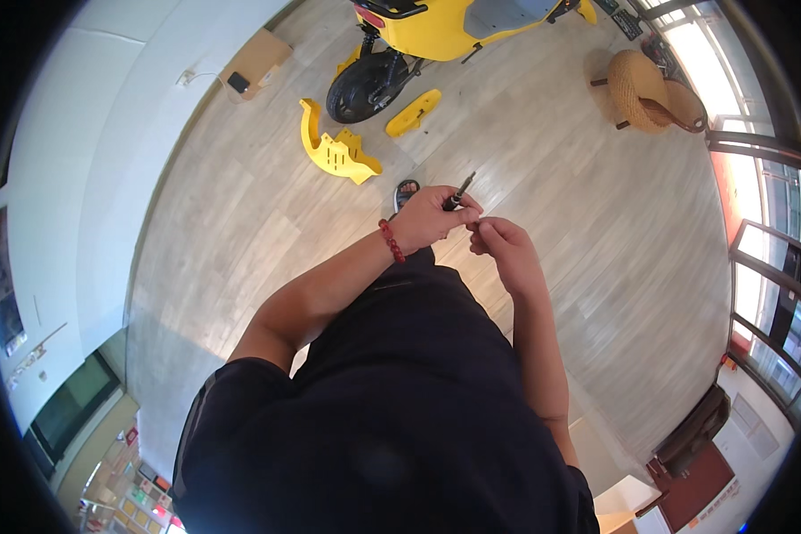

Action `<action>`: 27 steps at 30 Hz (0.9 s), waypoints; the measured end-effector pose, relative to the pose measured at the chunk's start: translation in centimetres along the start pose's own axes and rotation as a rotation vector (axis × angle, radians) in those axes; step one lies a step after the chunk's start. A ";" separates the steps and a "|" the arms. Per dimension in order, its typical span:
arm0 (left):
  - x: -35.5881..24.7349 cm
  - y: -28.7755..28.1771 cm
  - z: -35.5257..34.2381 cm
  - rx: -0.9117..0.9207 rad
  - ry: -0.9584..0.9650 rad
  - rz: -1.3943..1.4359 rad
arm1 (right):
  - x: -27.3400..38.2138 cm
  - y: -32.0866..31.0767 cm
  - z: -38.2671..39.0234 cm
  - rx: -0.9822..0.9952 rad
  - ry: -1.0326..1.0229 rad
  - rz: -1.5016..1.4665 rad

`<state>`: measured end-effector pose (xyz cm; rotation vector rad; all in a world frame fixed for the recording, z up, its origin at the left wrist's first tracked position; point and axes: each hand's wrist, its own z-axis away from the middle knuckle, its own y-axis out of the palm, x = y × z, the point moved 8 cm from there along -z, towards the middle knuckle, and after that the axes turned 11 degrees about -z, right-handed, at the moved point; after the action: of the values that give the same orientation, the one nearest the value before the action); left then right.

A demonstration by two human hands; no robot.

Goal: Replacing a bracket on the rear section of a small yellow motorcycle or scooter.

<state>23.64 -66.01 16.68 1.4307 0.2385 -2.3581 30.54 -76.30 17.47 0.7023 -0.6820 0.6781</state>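
Our left hand (427, 218) is closed around a slim dark screwdriver (460, 191), its tip sticking out toward one o'clock. Our right hand (500, 245) sits just beside it at four o'clock, fingertips pinched together at the tool's lower end; we cannot tell what they pinch. A red bead bracelet (392, 240) circles the left wrist. On the wooden floor (596, 222) beyond, at eleven o'clock, lie two loose yellow panels (336, 151), well apart from us, with a yellow scooter (418, 36) behind them. A wicker chair (641, 89) stands at one o'clock. Nothing lies between hands and scooter.
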 end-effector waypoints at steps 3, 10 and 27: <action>-1.3 0.0 -1.5 0.070 0.002 0.060 | 1.8 -1.1 -0.8 -0.058 -0.024 0.043; -2.1 -2.3 -5.3 0.125 -0.012 0.342 | 3.6 -2.9 -3.1 -0.146 -0.085 -0.113; -11.2 -5.7 -3.1 0.038 0.419 0.513 | 14.8 0.5 -7.0 0.210 -0.249 -0.185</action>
<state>28.57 -57.25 24.86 1.7467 -0.0654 -1.6548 41.13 -66.07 24.62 1.0430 -0.7686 0.4995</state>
